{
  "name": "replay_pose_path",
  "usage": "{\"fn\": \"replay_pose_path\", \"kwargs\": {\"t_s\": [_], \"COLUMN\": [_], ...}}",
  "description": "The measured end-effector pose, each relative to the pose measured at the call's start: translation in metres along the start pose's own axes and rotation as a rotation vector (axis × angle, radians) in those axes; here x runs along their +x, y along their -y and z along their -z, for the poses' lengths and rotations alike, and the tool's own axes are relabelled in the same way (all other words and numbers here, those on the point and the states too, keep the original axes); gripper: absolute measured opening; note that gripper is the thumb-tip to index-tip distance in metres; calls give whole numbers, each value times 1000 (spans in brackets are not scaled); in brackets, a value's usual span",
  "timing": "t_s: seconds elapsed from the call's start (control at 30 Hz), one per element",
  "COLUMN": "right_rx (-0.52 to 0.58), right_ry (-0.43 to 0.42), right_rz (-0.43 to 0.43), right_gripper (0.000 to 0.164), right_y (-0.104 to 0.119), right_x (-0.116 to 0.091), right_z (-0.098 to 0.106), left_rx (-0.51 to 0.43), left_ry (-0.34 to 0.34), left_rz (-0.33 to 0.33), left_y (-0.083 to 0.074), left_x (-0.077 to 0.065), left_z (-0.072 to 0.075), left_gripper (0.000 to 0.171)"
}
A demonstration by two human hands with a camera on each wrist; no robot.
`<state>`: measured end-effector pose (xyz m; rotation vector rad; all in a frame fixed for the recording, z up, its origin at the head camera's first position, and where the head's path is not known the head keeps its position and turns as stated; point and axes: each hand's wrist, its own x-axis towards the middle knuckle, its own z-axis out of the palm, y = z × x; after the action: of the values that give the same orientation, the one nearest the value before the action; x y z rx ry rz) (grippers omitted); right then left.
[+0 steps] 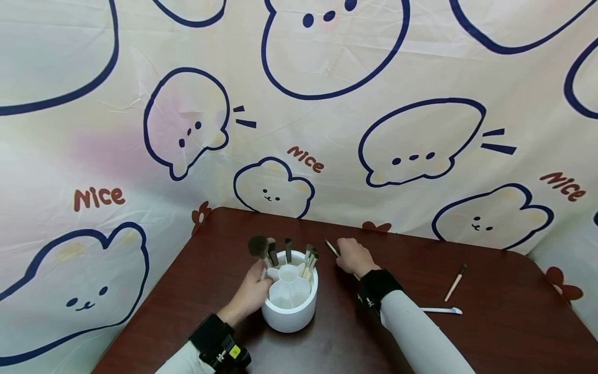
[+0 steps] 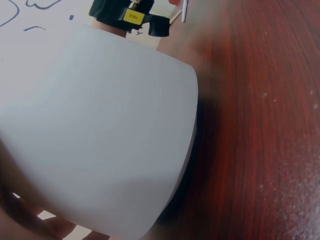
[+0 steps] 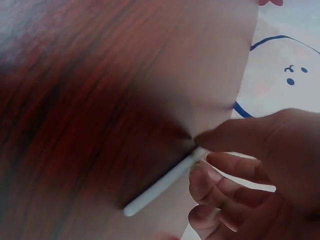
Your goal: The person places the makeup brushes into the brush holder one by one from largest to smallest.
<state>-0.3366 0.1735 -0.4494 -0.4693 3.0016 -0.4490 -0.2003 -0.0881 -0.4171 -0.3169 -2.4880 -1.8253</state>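
My left hand (image 1: 254, 291) is curled against the left wall of the white brush holder (image 1: 289, 311), grip closed round it, steadying it near the middle of the desk (image 1: 490, 332). Several brushes (image 1: 273, 252) stand upright in its far compartments; the near compartments look bare.

My right hand (image 1: 352, 257) is just right of the holder, knuckles up, over a thin brush (image 1: 333, 248) lying flat on the desk. In the right wrist view, thumb and forefinger (image 3: 235, 137) pinch the pale handle (image 3: 160, 187) at one end, so this grip is closed on it, the rest of the handle seemingly resting on the wood.

Judgement: take the pinch firm before lifting, raise the handle clear, and hold the holder steady so a brush going in does not tip it.

Further right lie another brush (image 1: 455, 283) and a white stick (image 1: 441, 310), well apart from both hands.
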Motion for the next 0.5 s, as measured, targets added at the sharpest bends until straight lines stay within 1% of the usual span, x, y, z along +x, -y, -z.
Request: {"fn": "replay_pose_path", "kwargs": {"t_s": [0.1,0.2,0.33,0.43,0.5], "right_rx": [40,89,167,237,260], "right_ry": [18,23,-15,-75,-134], "right_rz": [-15,-6,13,41,82], "right_gripper": [4,4,9,14,12], "right_y": [-1,-4,-8,-4,2], "right_x": [-3,-7,-13,-21,-27], "right_z": [1,5,16,34,50], "left_rx": [1,12,14,10,18], "left_ry": [2,-6,-17,-22,-27], "left_rz": [10,20,13,8,7], "left_y": [-2,-3,1,15,25], "left_x": [-1,-1,2,7,10], "left_z": [0,-1,-1,-3,-3], "left_gripper": [48,49,47,48,49]}}
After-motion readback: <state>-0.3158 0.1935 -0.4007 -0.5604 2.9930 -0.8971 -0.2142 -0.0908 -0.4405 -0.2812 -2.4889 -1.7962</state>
